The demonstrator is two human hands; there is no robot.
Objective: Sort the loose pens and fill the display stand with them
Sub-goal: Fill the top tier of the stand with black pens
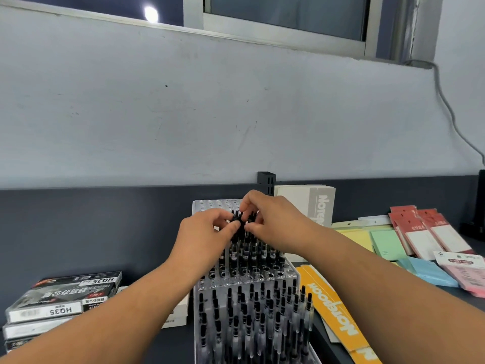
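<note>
Plainly mid-insertion, to judge by the pose: pinched from both sides by the curled fingertips of the left hand (207, 228) and the right hand (274, 222), a small bunch of black pens (242, 222), upright over the middle of the display stand (263, 279), toward the far half of its perforated top. Gripped by the cap ends, probably so as to leave the tips free to find the holes; hard to tell whether seated already or hanging just above. Vertical and bunched, likely to match the rows below and to drop several in one go. Just nearside of the hands, a row of standing pens (252, 254) filling holes across the top, with bodies visible through the clear front wall lower down; then a row or two of open holes along the near edge, and more bare holes toward the far left corner. On the table (181, 345), left of the stand toward the near left corner, stacked pen boxes (65, 298), seemingly closed; just beside the stand's right side, an orange notebook (333, 308), and further toward the right edge pastel pads (385, 243) and red packets (420, 227), none part of the filling
</note>
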